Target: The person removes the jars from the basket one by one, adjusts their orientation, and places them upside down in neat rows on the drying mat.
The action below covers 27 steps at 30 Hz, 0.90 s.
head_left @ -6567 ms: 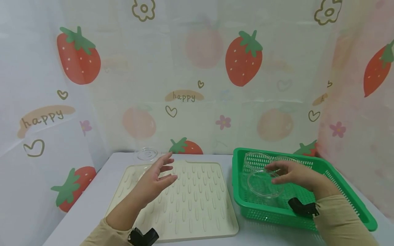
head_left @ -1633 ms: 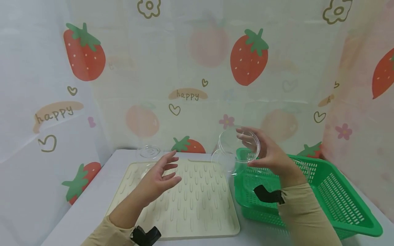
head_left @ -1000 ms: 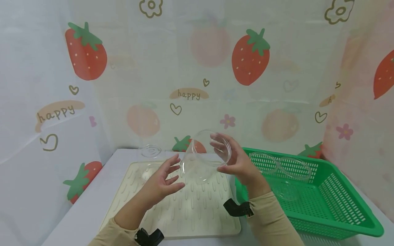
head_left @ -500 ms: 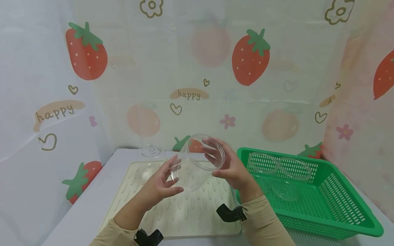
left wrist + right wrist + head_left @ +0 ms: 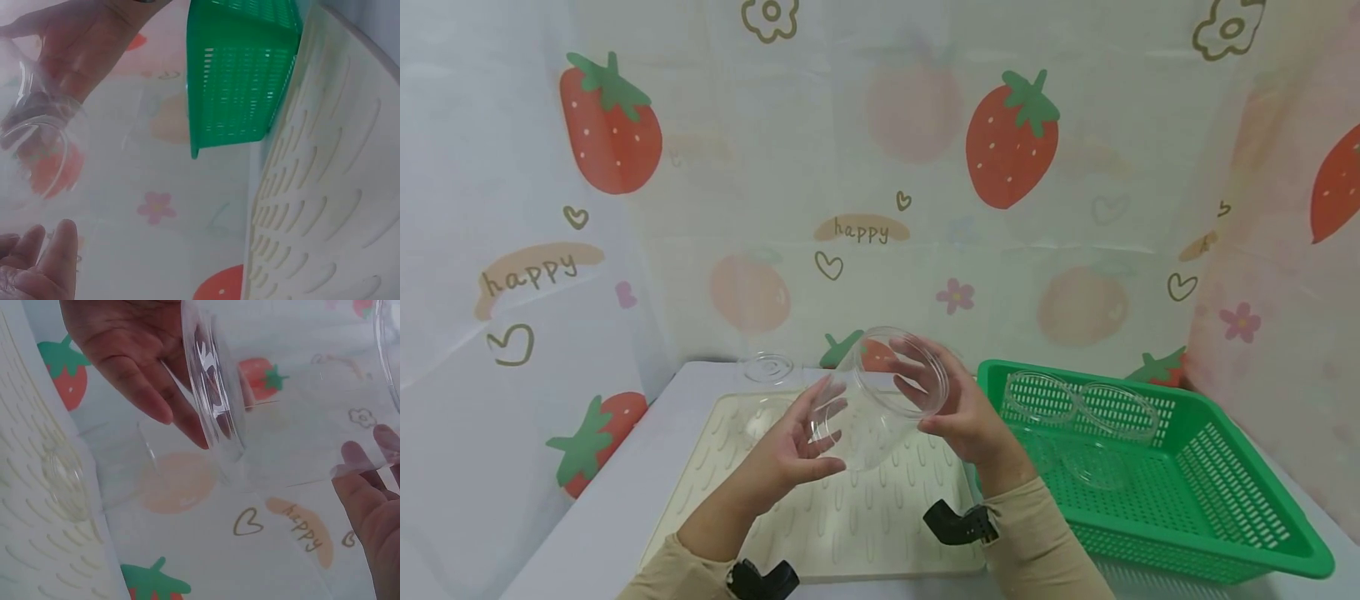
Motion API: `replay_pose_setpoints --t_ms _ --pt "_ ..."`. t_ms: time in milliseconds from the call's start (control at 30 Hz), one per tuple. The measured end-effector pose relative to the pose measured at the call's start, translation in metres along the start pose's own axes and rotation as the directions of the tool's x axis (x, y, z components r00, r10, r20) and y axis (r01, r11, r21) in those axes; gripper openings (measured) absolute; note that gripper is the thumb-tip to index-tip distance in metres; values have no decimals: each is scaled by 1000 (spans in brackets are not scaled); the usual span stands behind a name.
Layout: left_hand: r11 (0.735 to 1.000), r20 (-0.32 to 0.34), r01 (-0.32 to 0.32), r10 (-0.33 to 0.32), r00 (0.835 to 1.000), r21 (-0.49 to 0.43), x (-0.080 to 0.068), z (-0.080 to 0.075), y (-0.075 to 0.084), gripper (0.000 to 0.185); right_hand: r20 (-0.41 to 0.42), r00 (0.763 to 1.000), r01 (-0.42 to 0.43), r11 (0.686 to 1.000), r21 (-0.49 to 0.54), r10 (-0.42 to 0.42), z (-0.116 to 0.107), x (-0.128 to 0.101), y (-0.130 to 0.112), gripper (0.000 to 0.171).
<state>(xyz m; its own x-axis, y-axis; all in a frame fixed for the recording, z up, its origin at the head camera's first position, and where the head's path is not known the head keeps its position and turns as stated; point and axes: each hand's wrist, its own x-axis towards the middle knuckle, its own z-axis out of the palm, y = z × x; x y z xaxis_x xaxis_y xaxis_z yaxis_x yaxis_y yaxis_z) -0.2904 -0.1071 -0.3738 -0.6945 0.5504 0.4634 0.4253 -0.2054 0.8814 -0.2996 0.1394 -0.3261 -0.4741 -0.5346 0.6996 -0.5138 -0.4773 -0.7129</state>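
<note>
Strawberry-print curtains are hanging behind a pale tabletop (image 5: 625,492) where a cream ridged mat (image 5: 865,508) is lying at lower centre and a green basket (image 5: 1195,500) with more clear bowls is sitting at lower right. At the frame's centre, above the mat, the right hand (image 5: 958,412) is gripping a clear glass bowl (image 5: 880,400) by its rim, tilted on its side, while the left hand (image 5: 786,442) is spreading straight fingers against its base. Judging by looks, the bowl is handling as stiff, smooth, slippery and breakable, so rim and base are seeming the safest holds.
</note>
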Motion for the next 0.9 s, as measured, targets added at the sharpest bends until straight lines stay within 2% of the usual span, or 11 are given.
replay_pose_setpoints --t_ms 267,433,667,900 --pt "993 35 -57 61 998 -107 1 2 -5 93 -10 998 54 998 33 -54 3 0 5 86" --pt "987 48 -73 81 996 -142 1 2 -6 91 -16 998 54 996 69 -53 4 -1 7 86" --pt "988 28 -78 82 996 -134 -3 -3 -2 88 -33 999 -36 998 44 37 4 -6 7 87" --pt "979 7 -132 135 991 -157 -4 -9 5 83 -66 992 -108 994 1 108 4 -10 10 89"
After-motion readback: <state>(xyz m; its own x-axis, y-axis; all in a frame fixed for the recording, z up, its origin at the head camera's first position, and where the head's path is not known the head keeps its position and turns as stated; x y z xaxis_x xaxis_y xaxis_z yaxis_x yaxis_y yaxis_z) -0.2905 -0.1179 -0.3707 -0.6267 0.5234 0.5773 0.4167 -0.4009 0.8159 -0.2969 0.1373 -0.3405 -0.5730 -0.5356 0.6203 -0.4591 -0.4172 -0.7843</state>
